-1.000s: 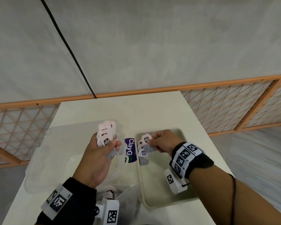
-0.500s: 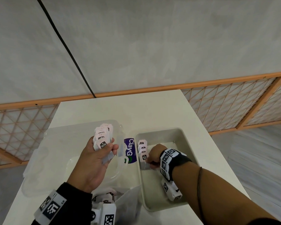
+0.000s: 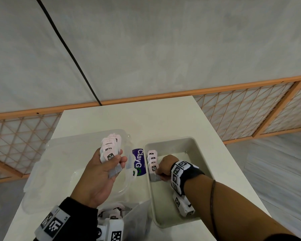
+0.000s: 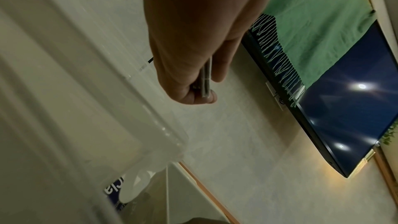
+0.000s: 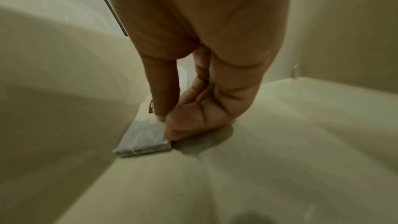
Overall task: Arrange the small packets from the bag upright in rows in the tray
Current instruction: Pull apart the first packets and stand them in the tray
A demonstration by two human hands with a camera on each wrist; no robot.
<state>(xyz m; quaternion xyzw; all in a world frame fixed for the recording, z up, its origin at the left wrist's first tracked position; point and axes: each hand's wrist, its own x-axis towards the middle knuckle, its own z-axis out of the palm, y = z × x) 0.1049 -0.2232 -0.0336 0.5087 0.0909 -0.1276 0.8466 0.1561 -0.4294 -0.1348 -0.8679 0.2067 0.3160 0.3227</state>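
Note:
My left hand point(image 3: 109, 164) grips a fanned stack of small pink-tagged packets point(image 3: 110, 146) above a clear plastic box; the left wrist view shows the stack's edge point(image 4: 205, 83) between thumb and fingers. A beige tray point(image 3: 196, 150) sits on the right of the table. Along its left wall stands a short row of packets point(image 3: 152, 158). My right hand point(image 3: 163, 168) is down in the tray and pinches the nearest packet point(image 5: 144, 135) against that wall, thumb and forefinger on it.
A clear plastic box point(image 3: 47, 171) lies at left on the white table point(image 3: 146, 119). A clear bag point(image 3: 134, 220) with more packets point(image 3: 115, 210) sits at the near edge. A blue "ClayGo" label point(image 3: 138, 161) lies between box and tray. A wooden lattice rail point(image 3: 250, 108) runs behind.
My right hand has come down from above the row to the tray floor with a packet, which now stands at the row's near end. The left hand has held its stack nearly still.

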